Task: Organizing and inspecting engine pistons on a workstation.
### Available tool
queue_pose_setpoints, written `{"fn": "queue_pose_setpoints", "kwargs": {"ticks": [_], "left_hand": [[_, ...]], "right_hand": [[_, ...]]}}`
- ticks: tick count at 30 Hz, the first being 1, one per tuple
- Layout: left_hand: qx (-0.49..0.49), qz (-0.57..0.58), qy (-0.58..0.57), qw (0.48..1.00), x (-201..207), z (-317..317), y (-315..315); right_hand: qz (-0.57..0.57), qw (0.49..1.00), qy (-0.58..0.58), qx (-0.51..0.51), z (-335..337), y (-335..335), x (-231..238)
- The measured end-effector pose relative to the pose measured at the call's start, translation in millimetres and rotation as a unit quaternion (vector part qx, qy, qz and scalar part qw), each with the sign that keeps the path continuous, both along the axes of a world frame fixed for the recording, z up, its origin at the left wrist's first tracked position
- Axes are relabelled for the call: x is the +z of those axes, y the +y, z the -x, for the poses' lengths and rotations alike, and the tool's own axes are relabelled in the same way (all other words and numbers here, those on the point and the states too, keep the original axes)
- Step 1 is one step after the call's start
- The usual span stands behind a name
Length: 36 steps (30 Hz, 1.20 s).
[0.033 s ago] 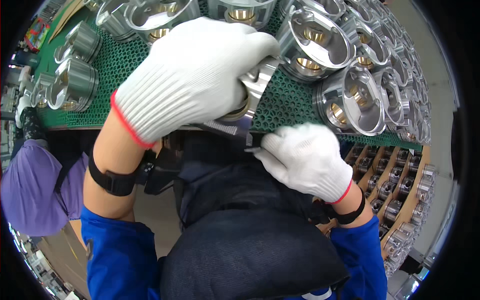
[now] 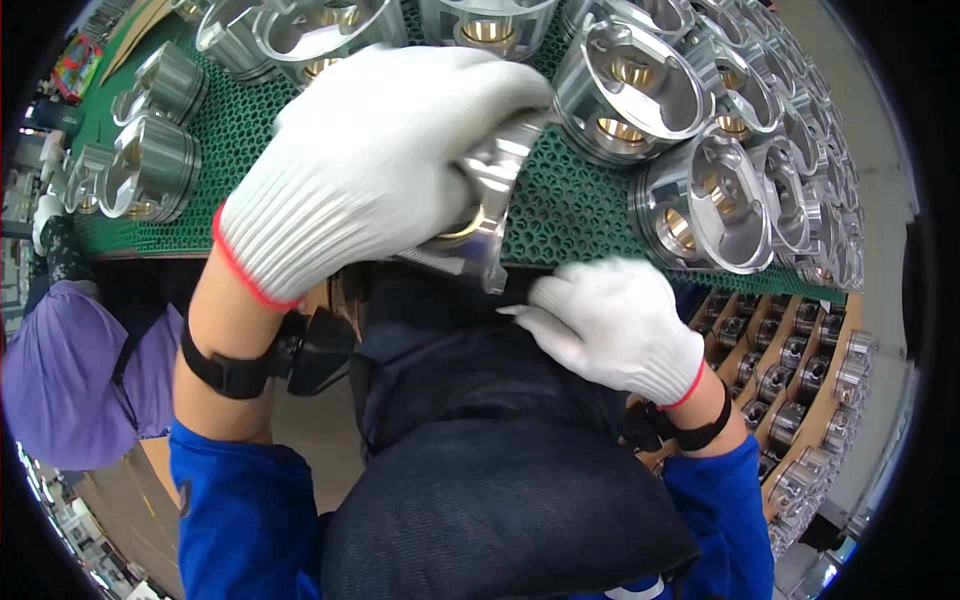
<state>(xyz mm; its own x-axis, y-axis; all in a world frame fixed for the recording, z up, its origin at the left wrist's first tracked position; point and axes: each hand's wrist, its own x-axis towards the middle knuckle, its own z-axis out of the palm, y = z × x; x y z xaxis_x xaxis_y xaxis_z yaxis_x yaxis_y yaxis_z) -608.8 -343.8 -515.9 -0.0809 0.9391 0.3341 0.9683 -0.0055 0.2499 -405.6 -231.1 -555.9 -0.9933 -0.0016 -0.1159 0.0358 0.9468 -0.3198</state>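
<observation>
My left hand (image 2: 365, 150), in a white knitted glove with a red cuff, grips a silver metal piston (image 2: 500, 175) over the front edge of the bench. The fingers wrap over its top, and a brass-coloured ring shows in the bore below them. Much of the piston is hidden behind the glove. To the right and a little lower, my gloved right hand (image 2: 620, 325) is closed, with thumb and fingers together. A small pale tip (image 2: 512, 310) sticks out from its fingers toward the piston, apart from it; I cannot make out what it is.
Many pistons (image 2: 705, 205) stand on the green perforated mat (image 2: 570, 220), crowded at the right and back. Others (image 2: 150, 165) are at the left. Below right, a wooden rack (image 2: 770, 365) holds more pistons. A person in purple (image 2: 85, 370) is at the far left.
The piston has turned slightly in my left hand, its lower end swinging a little. My left hand has shifted slightly left. My right hand has dropped a little.
</observation>
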Motion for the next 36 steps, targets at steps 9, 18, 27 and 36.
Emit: {"fn": "queue_pose_setpoints", "kwargs": {"ticks": [9, 18, 27, 36], "left_hand": [[0.225, -0.334, -0.400, 0.823, -83, -30, -91], [0.256, -0.203, -0.565, 0.757, -79, 1, -115], [0.077, -0.121, -0.039, 0.989, -30, 41, -37], [0.032, -0.039, 0.124, 0.991, -2, -48, -16]], "right_hand": [[0.381, 0.921, 0.006, -0.079, -18, 4, -7], [0.751, 0.606, 0.101, -0.243, -48, 0, -30], [0.607, 0.744, -0.010, -0.278, -27, 9, 0], [0.490, 0.837, 0.145, -0.198, -10, 9, 0]]}}
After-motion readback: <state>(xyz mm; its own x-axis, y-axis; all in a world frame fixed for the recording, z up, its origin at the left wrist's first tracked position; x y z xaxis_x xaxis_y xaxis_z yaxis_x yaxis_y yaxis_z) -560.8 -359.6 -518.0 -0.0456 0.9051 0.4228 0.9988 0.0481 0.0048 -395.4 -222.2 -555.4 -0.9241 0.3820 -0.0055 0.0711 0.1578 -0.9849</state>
